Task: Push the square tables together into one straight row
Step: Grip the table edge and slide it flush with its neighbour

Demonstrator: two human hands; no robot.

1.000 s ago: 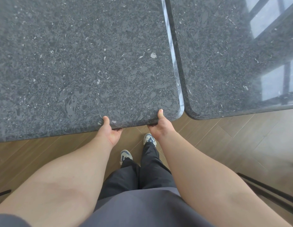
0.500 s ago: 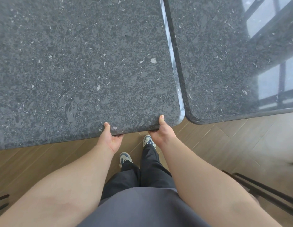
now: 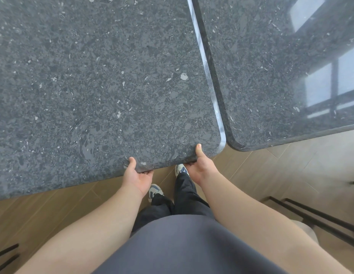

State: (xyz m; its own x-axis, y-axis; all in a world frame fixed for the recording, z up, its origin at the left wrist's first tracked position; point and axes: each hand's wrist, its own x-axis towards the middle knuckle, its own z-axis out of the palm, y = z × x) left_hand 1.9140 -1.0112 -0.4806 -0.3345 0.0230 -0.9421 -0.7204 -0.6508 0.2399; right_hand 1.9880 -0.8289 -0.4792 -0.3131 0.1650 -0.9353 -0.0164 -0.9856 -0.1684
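Head view: you gripped the near edge of the left dark speckled stone square table (image 3: 97,91) with your left hand (image 3: 137,176) and right hand (image 3: 199,167), thumbs on top, fingers curled beneath. It sat flush beside the matching right-hand table (image 3: 275,72).

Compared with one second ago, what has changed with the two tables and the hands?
Little changed. Both hands kept their grip: the left hand and right hand still hold the near edge of the left stone-top table, thumbs on top. Its side edge still lies against the right stone-top table; its near corner remains nearer the person. The whole view shifted slightly, so any table movement is unclear.
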